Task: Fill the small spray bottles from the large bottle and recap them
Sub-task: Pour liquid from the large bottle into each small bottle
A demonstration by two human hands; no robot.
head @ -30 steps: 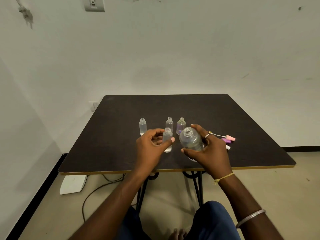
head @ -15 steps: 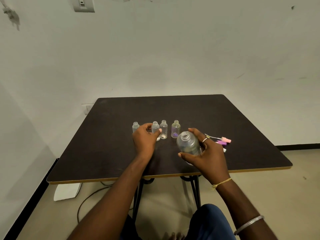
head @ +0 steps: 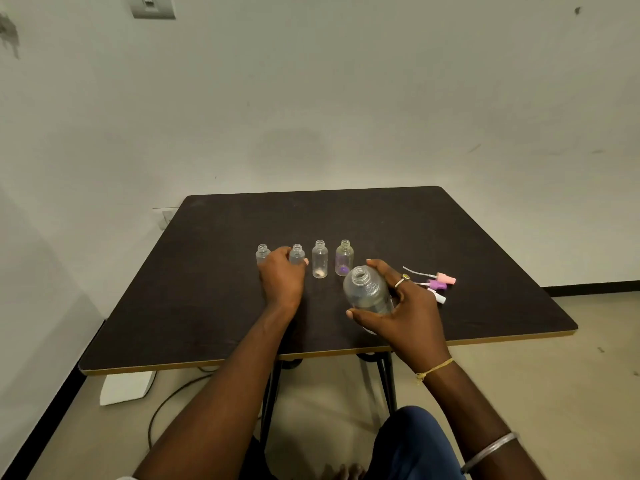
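On the dark counter (head: pixel 381 220), near its front edge, the right hand (head: pixel 408 317) holds the large bottle (head: pixel 367 292) tilted, uncapped mouth turned up toward the camera, with fingers (head: pixel 381 266) and thumb wrapped round its clear body; its base is hidden by the palm. Left of the large bottle and a little farther back, 4 small spray bottles stand in a row, all upright and uncapped. The closest small bottle (head: pixel 344 258) stands near the large bottle's neck and shows a purple tint at its base; the next small bottle (head: pixel 319 259) has a pale speck at its bottom. Farther left, the left hand (head: pixel 282 284) curls round the held small bottle (head: pixel 297 253). The outermost small bottle (head: pixel 263 251) shows just beyond that hand's knuckles. Right of the large bottle, behind the right hand, 3 spray tops with thin tubes lie close together: a pink top (head: pixel 446 279), a purple top (head: pixel 434 284) and a white top (head: pixel 440 298).
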